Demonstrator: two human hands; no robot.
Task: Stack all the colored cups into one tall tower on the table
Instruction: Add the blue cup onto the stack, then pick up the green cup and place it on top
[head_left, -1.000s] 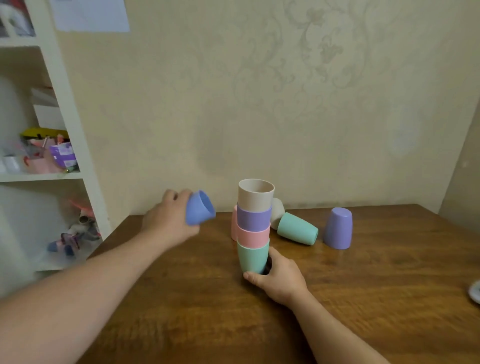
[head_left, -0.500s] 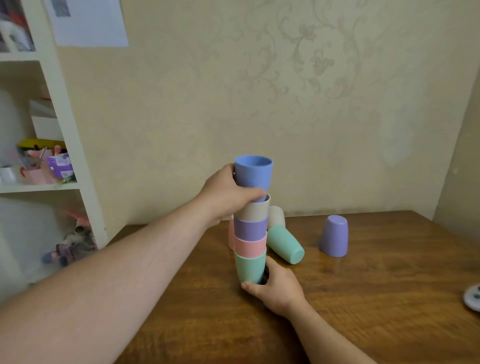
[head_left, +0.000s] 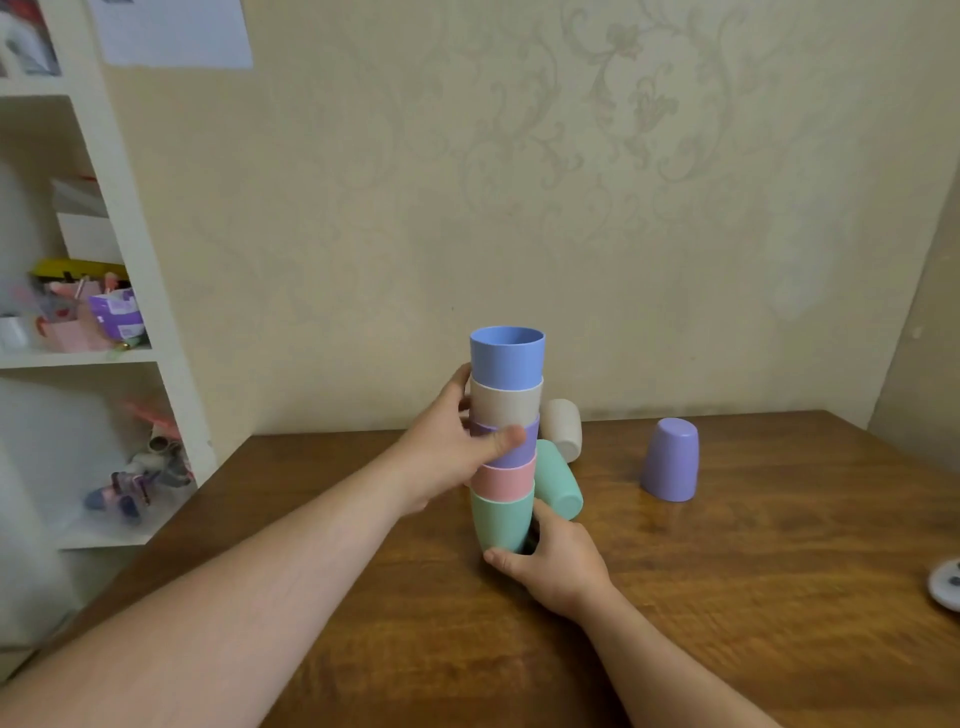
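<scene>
A nested tower of cups (head_left: 506, 441) stands on the wooden table (head_left: 727, 597): green at the bottom, then pink, purple, beige, and a blue cup (head_left: 507, 357) on top. My left hand (head_left: 452, 447) wraps around the tower's middle, thumb across the purple cup. My right hand (head_left: 556, 566) grips the green bottom cup (head_left: 501, 522) at its base. Behind the tower a second green cup (head_left: 558, 480) lies on its side and a beige cup (head_left: 563, 428) lies further back. A purple cup (head_left: 670, 460) stands upside down to the right.
A white shelf unit (head_left: 130, 260) with clutter stands left of the table. The wall runs close behind the cups. A small white round object (head_left: 945, 582) sits at the table's right edge.
The blue cup went from my left hand onto the top of the tower. My left hand then slid down from the blue cup to the tower's middle. My right hand stayed at the base.
</scene>
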